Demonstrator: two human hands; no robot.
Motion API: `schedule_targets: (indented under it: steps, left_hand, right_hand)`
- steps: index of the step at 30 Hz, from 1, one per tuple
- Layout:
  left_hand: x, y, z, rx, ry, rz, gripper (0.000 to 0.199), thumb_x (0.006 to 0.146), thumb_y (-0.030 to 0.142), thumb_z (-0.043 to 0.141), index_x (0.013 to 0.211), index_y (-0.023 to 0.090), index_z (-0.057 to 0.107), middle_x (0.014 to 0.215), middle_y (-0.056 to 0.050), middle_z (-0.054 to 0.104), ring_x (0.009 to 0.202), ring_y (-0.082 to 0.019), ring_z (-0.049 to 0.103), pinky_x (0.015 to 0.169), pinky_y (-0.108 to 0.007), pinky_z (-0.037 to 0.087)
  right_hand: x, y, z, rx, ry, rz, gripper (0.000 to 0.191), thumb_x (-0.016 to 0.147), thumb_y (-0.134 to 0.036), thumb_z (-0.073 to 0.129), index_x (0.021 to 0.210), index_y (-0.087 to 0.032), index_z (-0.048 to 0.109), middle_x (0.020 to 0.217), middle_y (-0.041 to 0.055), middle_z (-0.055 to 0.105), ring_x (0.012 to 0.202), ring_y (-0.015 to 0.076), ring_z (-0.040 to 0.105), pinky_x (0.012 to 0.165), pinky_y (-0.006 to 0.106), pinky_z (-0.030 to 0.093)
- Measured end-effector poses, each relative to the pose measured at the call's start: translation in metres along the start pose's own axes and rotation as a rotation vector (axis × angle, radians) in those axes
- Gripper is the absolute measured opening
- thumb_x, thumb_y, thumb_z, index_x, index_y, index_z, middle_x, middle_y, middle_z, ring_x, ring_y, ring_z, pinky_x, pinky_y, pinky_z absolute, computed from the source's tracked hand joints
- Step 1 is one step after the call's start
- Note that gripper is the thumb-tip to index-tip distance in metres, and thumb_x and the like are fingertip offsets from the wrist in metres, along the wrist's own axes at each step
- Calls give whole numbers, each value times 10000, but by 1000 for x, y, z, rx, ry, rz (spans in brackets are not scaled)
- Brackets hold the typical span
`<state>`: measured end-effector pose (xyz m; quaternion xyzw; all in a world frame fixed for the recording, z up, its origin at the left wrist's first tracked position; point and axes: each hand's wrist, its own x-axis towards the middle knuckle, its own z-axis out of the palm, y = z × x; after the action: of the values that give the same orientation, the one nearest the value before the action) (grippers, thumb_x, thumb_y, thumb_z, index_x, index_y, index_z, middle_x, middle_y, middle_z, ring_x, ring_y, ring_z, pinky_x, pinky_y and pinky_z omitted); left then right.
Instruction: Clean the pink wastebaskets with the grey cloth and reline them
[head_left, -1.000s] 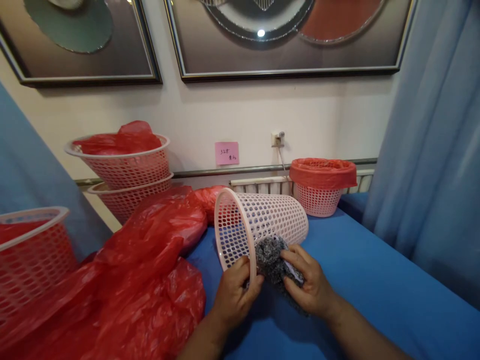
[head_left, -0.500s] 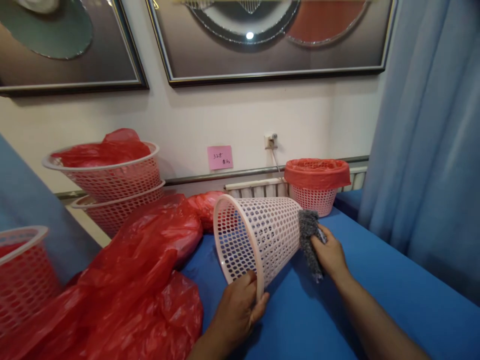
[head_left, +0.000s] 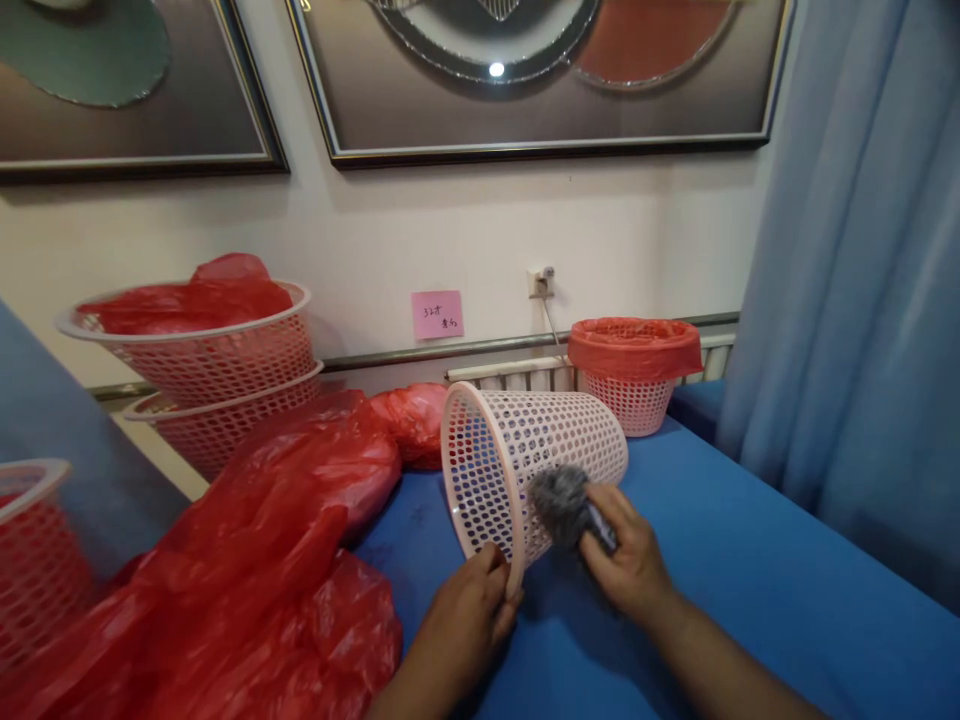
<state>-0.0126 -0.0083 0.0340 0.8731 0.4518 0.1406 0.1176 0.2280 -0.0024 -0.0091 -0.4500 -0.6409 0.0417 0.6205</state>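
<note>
A pale pink perforated plastic basket (head_left: 577, 430) lies on its side on the blue surface, its wide mouth turned to the left. My left hand (head_left: 469, 615) grips the lower rim, fingers curled inside and thumb outside. In my right hand (head_left: 626, 550) is a fluffy grey cloth (head_left: 561, 503), bunched up and held against the basket's outer wall not far from the rim. Part of the cloth is hidden inside my closed fingers. Motion blurs this hand slightly.
Crumpled red plastic bags (head_left: 277, 560) spread over the left side. Beyond them stand stacked baskets (head_left: 225, 355) with red plastic inside, and another basket (head_left: 37, 560) at the left edge. A red-lined basket (head_left: 634, 395) stands at the back right, near a blue curtain (head_left: 855, 300).
My right hand has brought the cloth from the basket's base end leftward and toward me, near the rim. The basket has shifted and turned slightly, with my left hand still on its rim.
</note>
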Motion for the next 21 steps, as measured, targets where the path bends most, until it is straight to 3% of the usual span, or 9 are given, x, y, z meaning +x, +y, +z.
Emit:
schedule_targets:
  steps: [4, 6, 8, 11, 14, 18, 21]
  left_hand:
    - [2, -1, -4, 39, -115, -85, 234, 967, 213, 487, 1042, 206, 708, 1148, -91, 655, 1046, -225, 669, 953, -304, 527]
    - [4, -1, -4, 49, -146, -112, 245, 951, 181, 488, 1052, 210, 709, 1173, -88, 654, 1053, -220, 669, 948, -294, 518]
    - [4, -1, -3, 55, -162, -140, 260, 939, 161, 481, 1055, 204, 710, 1179, -94, 656, 1041, -218, 669, 935, -295, 515]
    - [1, 1, -2, 28, -145, -161, 242, 890, 156, 532, 1057, 211, 698, 1147, -90, 672, 1025, -231, 660, 936, -325, 511]
    - [-5, 9, -6, -140, 11, -81, 242, 837, 216, 623, 1076, 225, 656, 1101, -78, 674, 1013, -248, 635, 928, -354, 512]
    - [-10, 23, -16, -443, 283, 78, 224, 903, 424, 600, 1006, 228, 630, 989, -61, 631, 880, -227, 597, 783, -324, 519]
    - [-11, 24, -18, -537, 339, 116, 382, 931, 582, 553, 817, 218, 583, 822, -26, 559, 731, -189, 537, 655, -283, 466]
  right_hand:
    - [30, 52, -17, -97, 215, 542, 526, 825, -451, 597, 1257, -169, 700, 1180, 135, 761, 1072, 315, 718, 1010, 496, 551]
    - [34, 59, -20, -84, 246, 638, 567, 815, -495, 596, 1259, -159, 700, 1166, 141, 769, 1053, 325, 724, 999, 505, 557]
    - [27, 47, -16, -76, 238, 558, 547, 828, -485, 597, 1259, -164, 698, 1196, 140, 759, 1102, 322, 713, 1025, 503, 549]
    - [2, 7, -2, -66, 106, 232, 446, 877, -375, 605, 1282, -203, 679, 1287, 131, 711, 1210, 302, 672, 1071, 481, 534]
    - [-20, -30, 10, -16, -70, -60, 477, 899, -273, 622, 1373, -233, 600, 1352, 136, 645, 1205, 271, 676, 1025, 418, 579]
    - [-23, -47, 9, -26, -120, -202, 523, 890, -266, 660, 1399, -238, 544, 1330, 144, 631, 1143, 277, 705, 939, 390, 631]
    - [-16, -46, 4, -36, -148, -267, 527, 885, -237, 652, 1399, -236, 537, 1324, 149, 636, 1141, 285, 708, 941, 394, 633]
